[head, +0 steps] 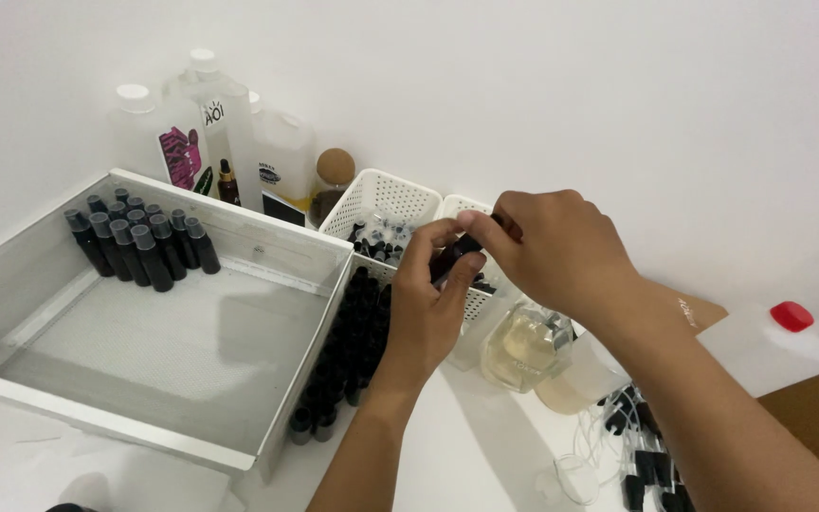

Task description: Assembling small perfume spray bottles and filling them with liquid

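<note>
left hand: fingers closed around small black bottle | right hand: pinching the bottle's top | bottle: held above white worktop, just before white perforated basket | left: white tray with capped black bottles

Small bottling workstation: rows of black bottles in a white tray, liquid jugs, baskets of caps.
</note>
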